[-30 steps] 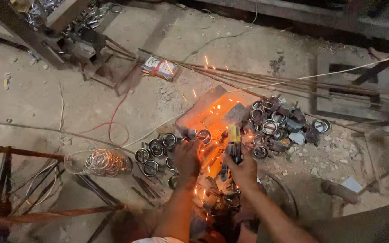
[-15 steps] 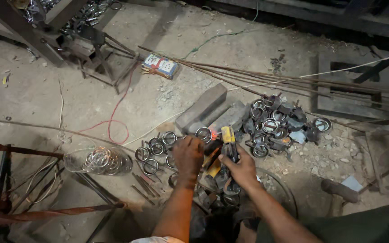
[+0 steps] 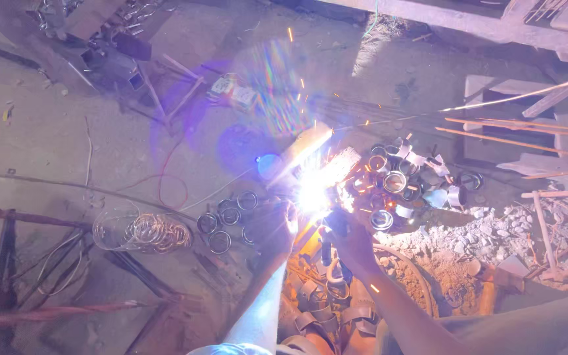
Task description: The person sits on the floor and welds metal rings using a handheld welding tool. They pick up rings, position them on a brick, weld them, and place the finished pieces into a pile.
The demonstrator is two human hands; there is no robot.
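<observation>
I see a white welding arc point(image 3: 311, 192) burning on the floor point(image 3: 47, 131), at the near end of a grey block point(image 3: 304, 148), sparks flying up and right. The right hand point(image 3: 350, 240) is closed around the welding holder point(image 3: 331, 227), tip at the arc. The left hand point(image 3: 274, 227) sits just left of the arc; glare hides its grip, so I cannot tell what it holds. Metal rings point(image 3: 228, 220) lie left of it, wire coils point(image 3: 156, 231) further left. A heap of ring parts point(image 3: 402, 187) lies right of the arc. Thin rods point(image 3: 514, 135) run beyond.

welding holder point(image 3: 332, 231) upright, gripped; tip apparently arcing
</observation>
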